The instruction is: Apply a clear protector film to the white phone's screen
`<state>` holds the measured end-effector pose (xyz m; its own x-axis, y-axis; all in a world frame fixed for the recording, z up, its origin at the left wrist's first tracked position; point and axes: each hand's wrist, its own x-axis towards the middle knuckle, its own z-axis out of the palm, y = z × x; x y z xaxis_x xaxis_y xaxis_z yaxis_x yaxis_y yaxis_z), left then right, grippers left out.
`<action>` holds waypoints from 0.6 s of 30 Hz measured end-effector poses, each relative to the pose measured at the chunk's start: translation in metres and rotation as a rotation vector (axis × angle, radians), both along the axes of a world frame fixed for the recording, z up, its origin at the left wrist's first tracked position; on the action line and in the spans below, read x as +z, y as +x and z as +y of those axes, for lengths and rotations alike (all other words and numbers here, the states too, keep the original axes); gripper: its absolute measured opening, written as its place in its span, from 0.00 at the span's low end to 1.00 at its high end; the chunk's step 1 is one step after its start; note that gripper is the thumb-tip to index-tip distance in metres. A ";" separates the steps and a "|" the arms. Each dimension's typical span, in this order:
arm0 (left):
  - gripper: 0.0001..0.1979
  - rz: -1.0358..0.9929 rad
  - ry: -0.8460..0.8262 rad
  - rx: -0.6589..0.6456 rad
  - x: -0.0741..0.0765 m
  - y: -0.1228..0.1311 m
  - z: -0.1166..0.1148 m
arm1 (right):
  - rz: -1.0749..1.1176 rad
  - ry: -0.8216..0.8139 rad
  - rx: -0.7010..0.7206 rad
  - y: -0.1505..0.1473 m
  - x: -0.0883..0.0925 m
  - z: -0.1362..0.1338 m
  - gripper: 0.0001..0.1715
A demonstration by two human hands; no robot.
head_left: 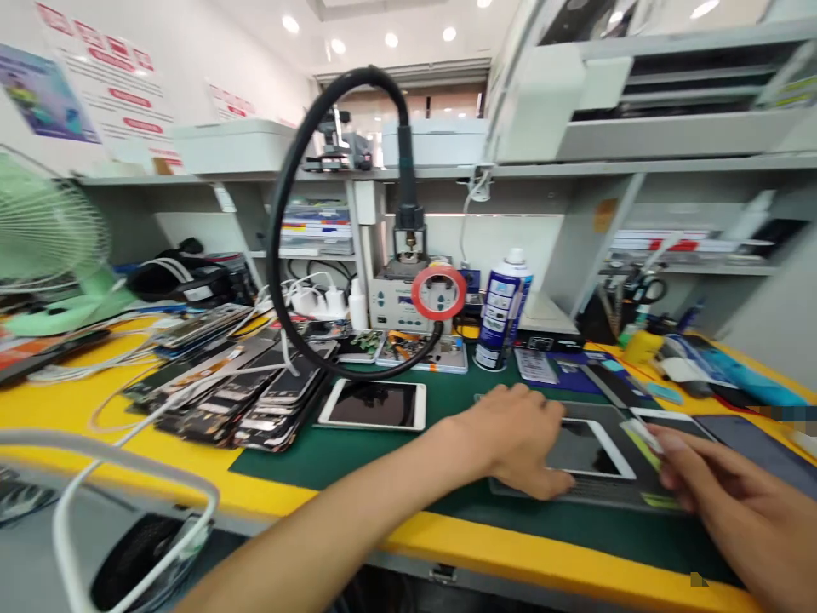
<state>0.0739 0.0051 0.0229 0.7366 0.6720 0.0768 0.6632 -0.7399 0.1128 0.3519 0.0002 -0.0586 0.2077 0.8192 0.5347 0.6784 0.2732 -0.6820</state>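
My left hand [520, 438] reaches across the bench onto the left end of a small white-framed tablet [600, 447]. Its thumb is at the near edge and its fingers at the far edge, so the hand spans the tablet. The tablet lies face up, dark screen showing, on a grey slotted tray [529, 491]. At the tray's right end, my right hand [721, 489] pinches a thin pale strip with yellow-green edging [643, 443]; blur hides its exact kind. A second white-framed device [670, 417] is partly hidden behind the right fingers.
Another white tablet [374, 404] lies left on the green mat [281, 468]. Stacked phone screens [268, 400] and cables crowd the left. A ring magnifier on a black gooseneck [281, 187] arches over the mat. A spray can [503, 311] stands behind my left hand.
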 end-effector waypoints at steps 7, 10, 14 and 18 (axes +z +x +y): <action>0.38 -0.087 -0.088 0.060 -0.001 -0.032 -0.007 | 0.332 -0.164 0.189 -0.029 0.021 -0.016 0.31; 0.38 -0.121 -0.126 0.093 -0.002 -0.036 -0.010 | 0.297 -0.149 0.242 -0.028 0.016 -0.016 0.28; 0.37 -0.131 -0.146 0.121 -0.003 -0.037 -0.014 | 0.040 -0.037 0.233 -0.035 0.017 -0.021 0.19; 0.35 -0.146 -0.093 0.127 -0.008 -0.041 -0.013 | -0.365 0.156 0.273 -0.055 0.024 -0.028 0.15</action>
<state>0.0334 -0.0077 0.0153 0.6314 0.7677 0.1096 0.7218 -0.6335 0.2787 0.2968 -0.0277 -0.0350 -0.2280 0.7216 0.6537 0.7554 0.5547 -0.3489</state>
